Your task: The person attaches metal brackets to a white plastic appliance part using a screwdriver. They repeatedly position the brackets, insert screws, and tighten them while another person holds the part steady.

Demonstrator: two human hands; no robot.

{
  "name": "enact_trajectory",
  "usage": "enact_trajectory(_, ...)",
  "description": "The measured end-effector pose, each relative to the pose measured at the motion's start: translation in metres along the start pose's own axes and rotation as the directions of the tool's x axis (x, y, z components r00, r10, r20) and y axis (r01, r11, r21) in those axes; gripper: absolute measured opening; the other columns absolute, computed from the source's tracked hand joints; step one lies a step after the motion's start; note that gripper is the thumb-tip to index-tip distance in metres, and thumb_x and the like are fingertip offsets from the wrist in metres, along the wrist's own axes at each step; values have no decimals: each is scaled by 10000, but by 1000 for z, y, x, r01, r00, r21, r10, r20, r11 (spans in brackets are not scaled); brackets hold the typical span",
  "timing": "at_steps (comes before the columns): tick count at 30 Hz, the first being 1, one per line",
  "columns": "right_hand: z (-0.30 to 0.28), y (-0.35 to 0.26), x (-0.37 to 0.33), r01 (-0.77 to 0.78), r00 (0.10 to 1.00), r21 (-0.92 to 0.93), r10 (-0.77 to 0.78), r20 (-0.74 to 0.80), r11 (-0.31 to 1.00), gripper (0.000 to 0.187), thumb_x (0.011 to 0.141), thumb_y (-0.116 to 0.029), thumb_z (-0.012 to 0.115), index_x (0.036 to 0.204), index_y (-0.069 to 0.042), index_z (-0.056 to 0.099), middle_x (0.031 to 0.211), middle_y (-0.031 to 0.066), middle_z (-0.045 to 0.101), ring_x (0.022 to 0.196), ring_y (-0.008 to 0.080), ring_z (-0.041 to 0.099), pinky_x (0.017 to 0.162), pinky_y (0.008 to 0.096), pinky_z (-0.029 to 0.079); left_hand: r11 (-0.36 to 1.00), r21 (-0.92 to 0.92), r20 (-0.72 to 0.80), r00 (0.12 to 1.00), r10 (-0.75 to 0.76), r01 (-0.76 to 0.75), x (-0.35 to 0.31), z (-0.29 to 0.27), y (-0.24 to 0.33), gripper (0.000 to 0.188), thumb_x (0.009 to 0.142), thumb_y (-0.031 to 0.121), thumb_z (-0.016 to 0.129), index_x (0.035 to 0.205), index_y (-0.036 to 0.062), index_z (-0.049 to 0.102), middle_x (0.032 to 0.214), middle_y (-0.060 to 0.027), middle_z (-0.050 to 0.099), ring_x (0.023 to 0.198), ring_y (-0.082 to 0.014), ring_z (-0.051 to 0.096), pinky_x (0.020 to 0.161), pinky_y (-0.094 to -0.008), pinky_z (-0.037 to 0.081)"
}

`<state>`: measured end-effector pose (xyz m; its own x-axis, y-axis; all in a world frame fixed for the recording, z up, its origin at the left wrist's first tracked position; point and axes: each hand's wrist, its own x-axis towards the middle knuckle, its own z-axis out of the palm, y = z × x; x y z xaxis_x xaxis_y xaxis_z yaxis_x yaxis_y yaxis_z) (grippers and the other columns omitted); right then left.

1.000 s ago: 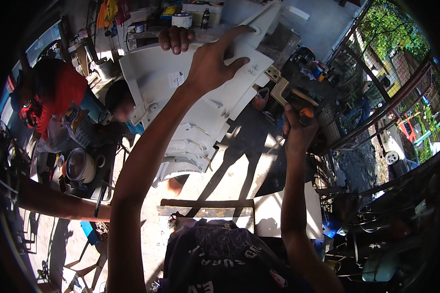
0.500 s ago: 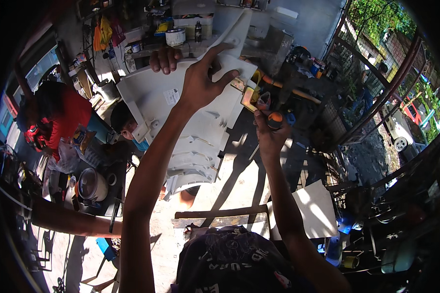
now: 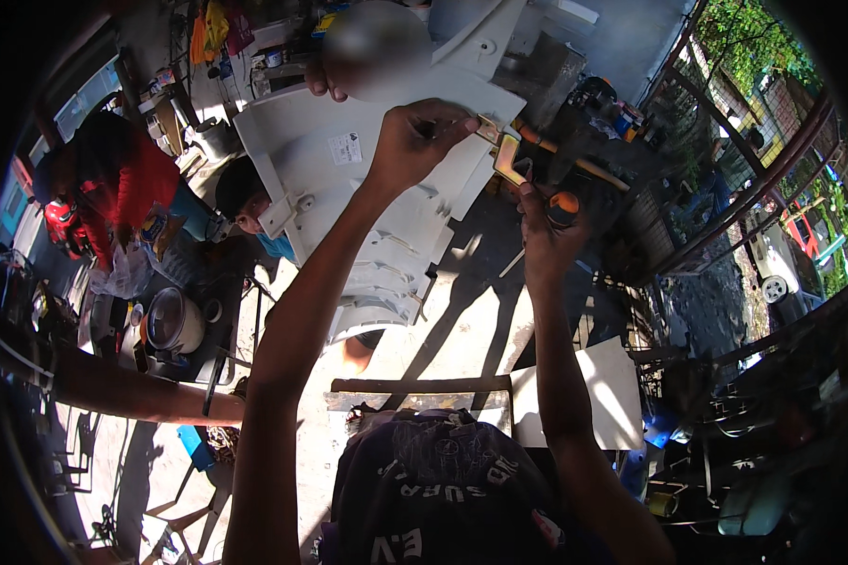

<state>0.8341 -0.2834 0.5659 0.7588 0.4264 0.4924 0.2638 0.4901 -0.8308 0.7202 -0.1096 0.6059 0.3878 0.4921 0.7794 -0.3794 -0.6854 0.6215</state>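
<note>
right grip (image 3: 551, 243) holds orange-handled tool (image 3: 563, 209) and angled bracket (image 3: 508, 156); left grip (image 3: 416, 141), closure unclear, meets bracket, presumably steadying it beside white panel (image 3: 413, 221).

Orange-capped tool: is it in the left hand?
No, the orange-capped tool is in the right hand, while the left hand is by the end of the bent metal bracket.

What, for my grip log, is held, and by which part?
The right hand holds a bent golden metal bracket by its lower end and an orange-ended screwdriver by its handle. For the left hand, it cannot be told.
</note>
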Motion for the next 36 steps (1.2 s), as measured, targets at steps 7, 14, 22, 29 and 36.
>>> enact_trajectory(7, -8, -8, 6, 32, 999, -54, -33, -16, 998, 200, 837, -129, 830, 913, -9, 689, 684, 35, 636, 450, 52, 469, 404, 219, 326, 986, 165, 124, 991, -52, 31, 4, -8, 23, 197, 906, 206, 764, 1012, 41, 769, 961, -46, 750, 814, -96, 618, 745, -271, 483)
enact_trajectory(14, -14, -15, 6, -37, 999, -24, 38, 20, 999, 180, 839, -98, 816, 917, 8, 693, 718, 58, 646, 449, 62, 482, 404, 215, 335, 988, 152, 60, 998, -2, -7, 4, -7, 10, 228, 881, 279, 777, 1016, 96, 788, 810, -40, 704, 673, -111, 524, 620, -283, 428)
enact_trajectory(22, -23, -5, -5, -58, 995, -26, 60, 86, 998, 159, 860, -89, 792, 933, -6, 678, 676, 34, 620, 448, 50, 476, 408, 215, 323, 992, 128, 49, 999, -13, 7, -2, -10, 9, 244, 890, 268, 768, 1047, 82, 771, 911, -50, 718, 680, -114, 531, 621, -298, 429)
enact_trajectory(29, -69, 101, -65, -101, 974, -328, 160, 159, 939, 133, 867, -75, 777, 904, -29, 658, 694, 10, 627, 524, 44, 517, 466, 214, 383, 979, 136, -43, 988, -146, 151, -41, -17, -1, 214, 890, 211, 770, 1043, 62, 764, 833, -18, 642, 630, -71, 476, 553, -256, 398)
enact_trajectory(36, -49, 104, -82, -174, 964, -368, 234, 126, 914, 169, 863, -132, 799, 866, -39, 658, 735, 0, 654, 650, 61, 577, 600, 230, 458, 913, -4, -210, 893, -399, 407, -131, -11, -39, 234, 888, 224, 778, 1007, 23, 763, 680, 24, 533, 587, -58, 409, 528, -241, 353)
